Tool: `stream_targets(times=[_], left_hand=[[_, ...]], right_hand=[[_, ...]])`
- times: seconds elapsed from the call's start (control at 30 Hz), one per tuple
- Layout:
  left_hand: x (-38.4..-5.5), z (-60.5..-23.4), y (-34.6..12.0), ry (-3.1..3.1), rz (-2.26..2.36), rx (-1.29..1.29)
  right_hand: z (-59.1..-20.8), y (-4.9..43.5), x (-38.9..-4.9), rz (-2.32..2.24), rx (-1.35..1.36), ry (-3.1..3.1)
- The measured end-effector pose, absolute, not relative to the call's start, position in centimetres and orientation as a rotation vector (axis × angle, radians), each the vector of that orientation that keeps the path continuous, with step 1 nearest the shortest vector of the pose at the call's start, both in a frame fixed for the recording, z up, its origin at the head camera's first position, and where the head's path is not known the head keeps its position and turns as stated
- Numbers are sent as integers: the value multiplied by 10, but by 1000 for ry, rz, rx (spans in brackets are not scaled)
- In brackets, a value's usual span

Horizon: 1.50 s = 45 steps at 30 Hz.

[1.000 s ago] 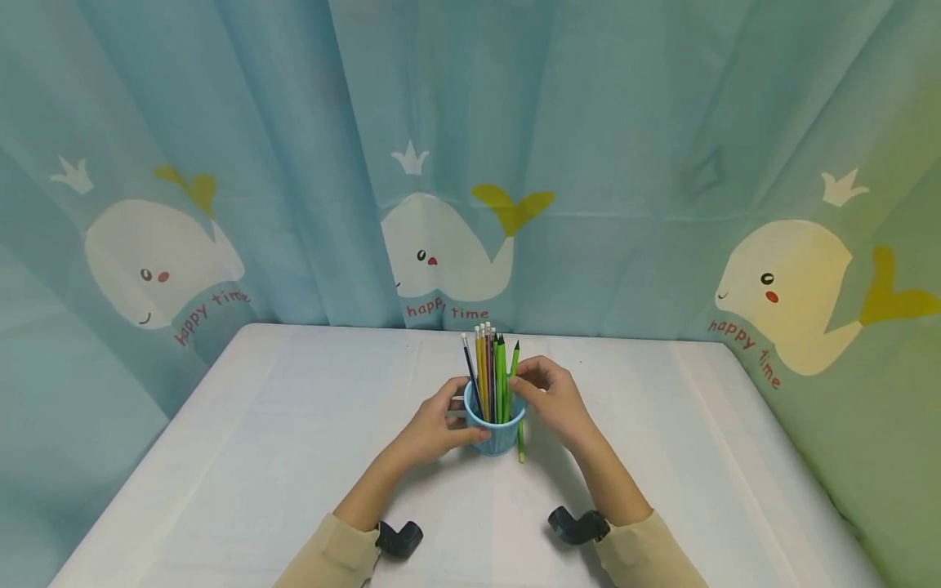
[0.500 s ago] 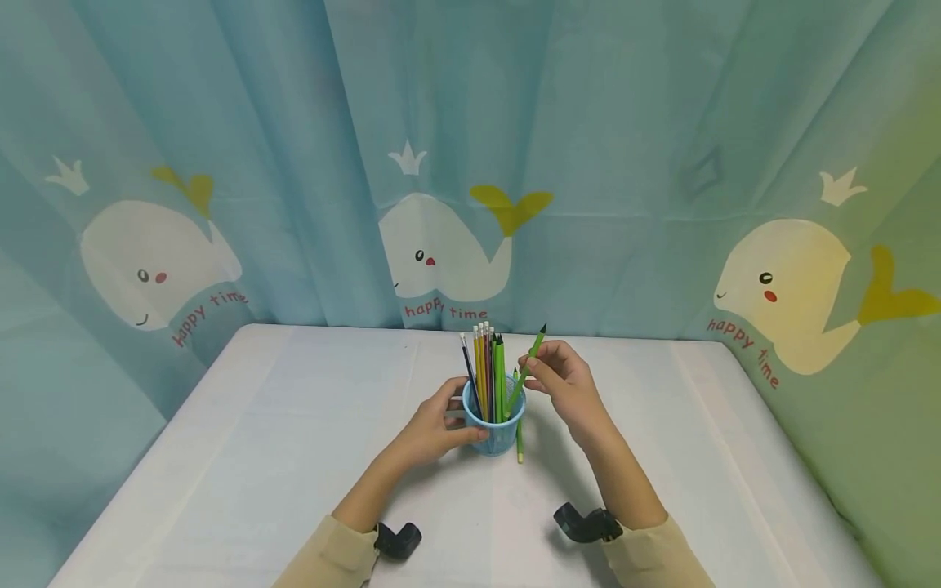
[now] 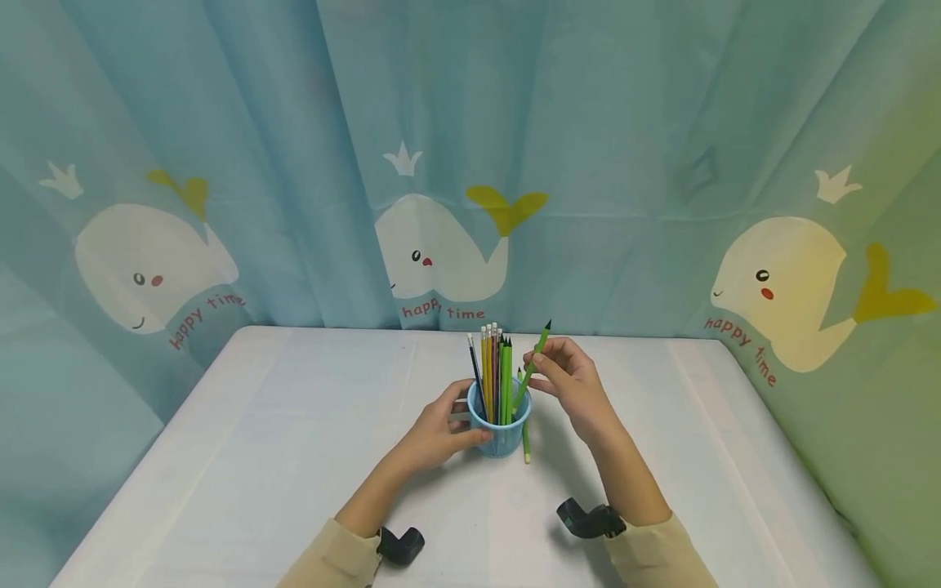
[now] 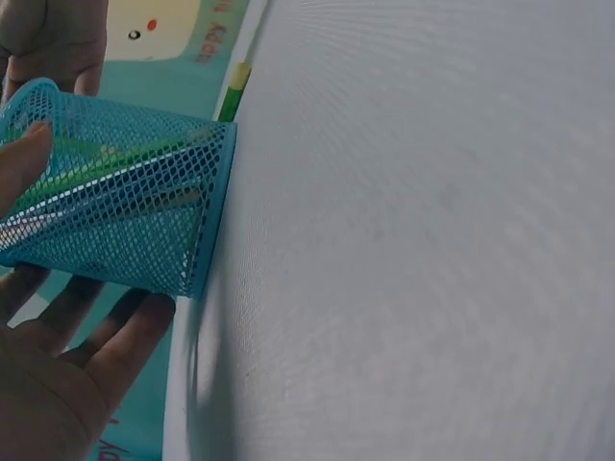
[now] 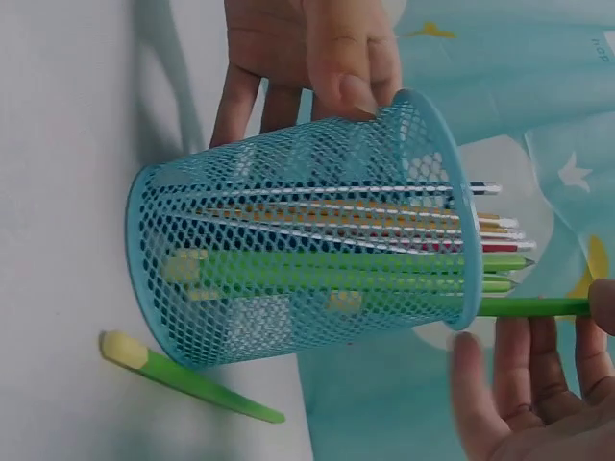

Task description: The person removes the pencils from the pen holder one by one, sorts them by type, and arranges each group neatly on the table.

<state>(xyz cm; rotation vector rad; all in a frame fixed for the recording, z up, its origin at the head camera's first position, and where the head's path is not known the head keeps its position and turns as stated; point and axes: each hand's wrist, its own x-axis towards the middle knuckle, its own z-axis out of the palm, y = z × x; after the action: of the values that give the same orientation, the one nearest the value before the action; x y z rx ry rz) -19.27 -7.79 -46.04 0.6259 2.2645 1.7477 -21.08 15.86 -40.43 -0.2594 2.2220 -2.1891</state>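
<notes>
We see the green pencil (image 5: 533,307) leaning well outward from the mesh cup (image 3: 507,443), where 1 second ago it stood nearly upright; the right hand (image 3: 577,382), pinching it between thumb and fingertips, has shifted outward. The pencil's lower end is inside the cup, seemingly off the bottom, so we judge it only partly in. The left hand (image 3: 437,429) curls round the cup's side, probably steadying it upright on the table (image 3: 294,441).

We notice blue, perforated walls tapering to the base, and a smooth round rim. The other pencils (image 3: 488,371) inside are slim and straight; 1 loose pencil (image 5: 192,379) lies just beside the base, its pale end blunt.
</notes>
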Motion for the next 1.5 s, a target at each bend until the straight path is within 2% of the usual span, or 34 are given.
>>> stream_targets(times=[0.2, 0.43, 0.63, 0.97, 1.5], left_hand=[[-191, -460, -77, 2336, 1668, 612], [-194, -458, -87, 2468, 1599, 523], [-200, -458, -94, 2401, 1638, 566], [-203, -462, -95, 2381, 1672, 599], [-202, -462, -98, 2340, 1674, 609]], right_hand=[[-407, 149, -210, -2175, -189, 2167], [-411, 140, -207, -2177, -281, 2090], [-410, 144, -207, -2271, -306, 2074], [-392, 163, -209, -2591, -72, 1915], [-416, 185, -227, -2274, 56, 2255]])
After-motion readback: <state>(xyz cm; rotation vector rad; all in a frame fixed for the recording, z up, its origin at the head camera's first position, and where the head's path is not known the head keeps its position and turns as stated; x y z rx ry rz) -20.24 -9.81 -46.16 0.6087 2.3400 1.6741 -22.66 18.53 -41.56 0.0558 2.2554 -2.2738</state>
